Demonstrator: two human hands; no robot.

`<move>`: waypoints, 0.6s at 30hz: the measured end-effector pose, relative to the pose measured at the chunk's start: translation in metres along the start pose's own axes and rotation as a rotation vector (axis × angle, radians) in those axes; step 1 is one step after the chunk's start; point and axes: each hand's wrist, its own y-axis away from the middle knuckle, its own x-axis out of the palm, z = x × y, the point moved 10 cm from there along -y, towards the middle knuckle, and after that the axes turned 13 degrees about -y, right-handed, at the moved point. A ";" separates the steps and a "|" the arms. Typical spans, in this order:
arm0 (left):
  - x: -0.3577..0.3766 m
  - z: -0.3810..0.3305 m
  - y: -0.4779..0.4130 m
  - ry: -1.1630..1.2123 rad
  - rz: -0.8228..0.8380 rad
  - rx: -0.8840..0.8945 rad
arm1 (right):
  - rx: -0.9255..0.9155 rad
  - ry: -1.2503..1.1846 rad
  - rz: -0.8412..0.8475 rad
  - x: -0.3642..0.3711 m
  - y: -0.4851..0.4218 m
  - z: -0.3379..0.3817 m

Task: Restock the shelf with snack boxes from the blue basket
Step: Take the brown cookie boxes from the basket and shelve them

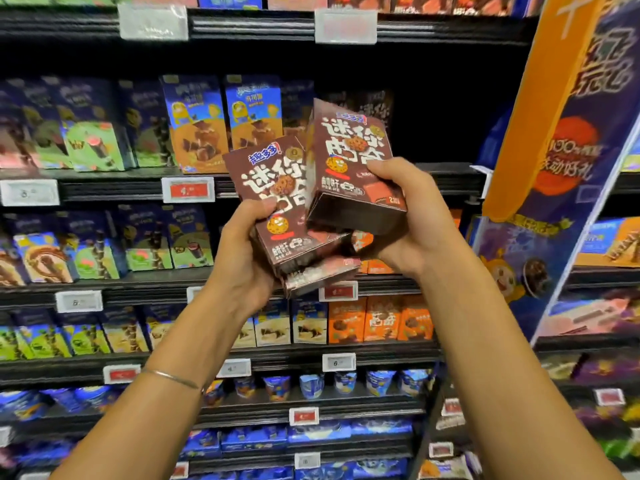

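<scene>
I hold brown cookie snack boxes up in front of the shelf. My left hand (242, 251) grips a stack of brown boxes (277, 202), with one more brown box (318, 277) showing under it. My right hand (412, 216) grips a single brown box (349, 161), tilted and raised a little higher. Behind that box, a dark gap (436, 126) shows on the upper shelf, with similar brown boxes standing deep at its left. The blue basket is out of view.
Blue and green snack boxes (194, 123) fill the shelf to the left. Orange boxes (381, 320) stand two shelves lower. Price tags (188, 190) line the shelf edges. An orange and purple promotional banner (561, 161) rises on the right.
</scene>
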 end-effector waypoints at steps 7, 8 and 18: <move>0.024 -0.014 -0.020 -0.007 0.056 0.064 | 0.009 -0.055 -0.018 -0.021 -0.018 0.021; 0.024 -0.016 -0.023 -0.002 0.051 0.074 | 0.010 -0.062 -0.016 -0.023 -0.021 0.023; 0.030 -0.039 -0.042 0.020 0.116 0.117 | -0.140 -0.033 -0.301 -0.072 -0.048 0.059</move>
